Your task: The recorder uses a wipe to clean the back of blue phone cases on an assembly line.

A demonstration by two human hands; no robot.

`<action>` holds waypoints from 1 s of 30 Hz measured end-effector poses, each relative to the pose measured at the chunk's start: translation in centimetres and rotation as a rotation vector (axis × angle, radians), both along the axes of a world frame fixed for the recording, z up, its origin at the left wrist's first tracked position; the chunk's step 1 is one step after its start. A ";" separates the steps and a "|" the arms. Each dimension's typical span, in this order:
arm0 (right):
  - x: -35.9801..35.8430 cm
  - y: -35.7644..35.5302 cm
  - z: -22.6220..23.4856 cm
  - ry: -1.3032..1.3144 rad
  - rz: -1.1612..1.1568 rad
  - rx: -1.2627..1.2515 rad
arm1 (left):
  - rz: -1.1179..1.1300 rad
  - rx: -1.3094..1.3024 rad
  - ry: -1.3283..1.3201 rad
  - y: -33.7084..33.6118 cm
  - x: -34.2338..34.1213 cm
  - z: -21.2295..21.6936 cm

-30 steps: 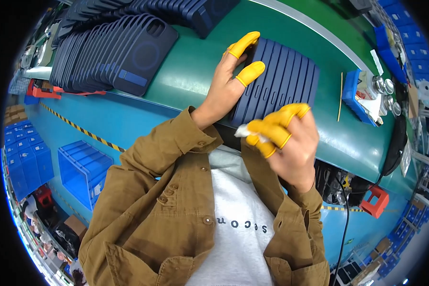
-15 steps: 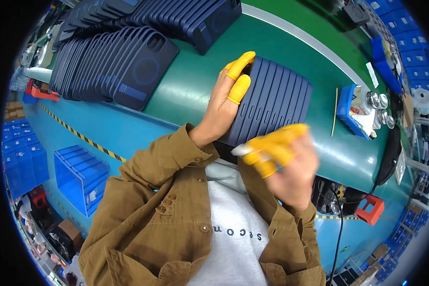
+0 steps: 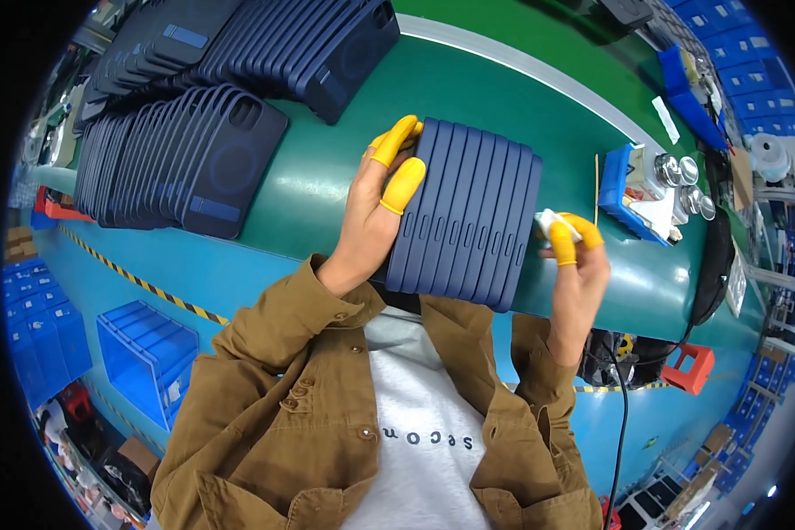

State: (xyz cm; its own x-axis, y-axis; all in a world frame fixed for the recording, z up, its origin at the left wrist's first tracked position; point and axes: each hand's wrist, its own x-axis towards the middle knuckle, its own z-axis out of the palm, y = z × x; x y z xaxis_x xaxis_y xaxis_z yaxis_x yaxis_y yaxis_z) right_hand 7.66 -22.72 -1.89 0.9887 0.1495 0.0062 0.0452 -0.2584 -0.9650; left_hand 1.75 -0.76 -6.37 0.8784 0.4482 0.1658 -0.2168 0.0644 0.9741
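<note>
A row of dark blue phone cases (image 3: pixel 464 221), packed side by side on edge, stands at the near edge of the green table. My left hand (image 3: pixel 371 216), with yellow finger cots, is braced against the row's left end; its fingertips partly vanish behind the outermost case. By the right end, my right hand (image 3: pixel 581 278) pinches a crumpled white wipe (image 3: pixel 556 224) between yellow-cotted fingers. The wipe is close beside the last case; whether it touches I cannot tell. More phone cases (image 3: pixel 225 168) lean in long overlapping rows at the far left of the table.
To the right, a blue bin (image 3: pixel 625 199) holds small items, with metal-lidded jars (image 3: pixel 669 170) beside it. A thin wooden stick (image 3: pixel 596 190) lies left of the bin. On the floor at left stands a blue crate (image 3: pixel 150 358); a red stool (image 3: pixel 687 368) is at right.
My right hand has moved from the row's near side to its right end, carrying the white wipe. The left hand stays against the row, and the whole view has shifted.
</note>
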 end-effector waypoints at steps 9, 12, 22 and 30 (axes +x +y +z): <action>-2.0 3.1 -1.7 -0.156 0.010 -0.002 | -0.132 -0.116 0.057 0.1 0.1 0.9; -2.1 2.8 -1.5 -0.200 0.005 0.054 | -0.134 -0.324 -0.102 -0.9 0.2 2.0; -0.7 2.1 0.2 -0.378 0.094 0.251 | -0.372 0.217 -0.467 2.0 3.5 4.7; -1.7 2.1 0.1 -0.266 0.054 0.295 | -0.302 0.565 -0.480 2.6 2.8 4.5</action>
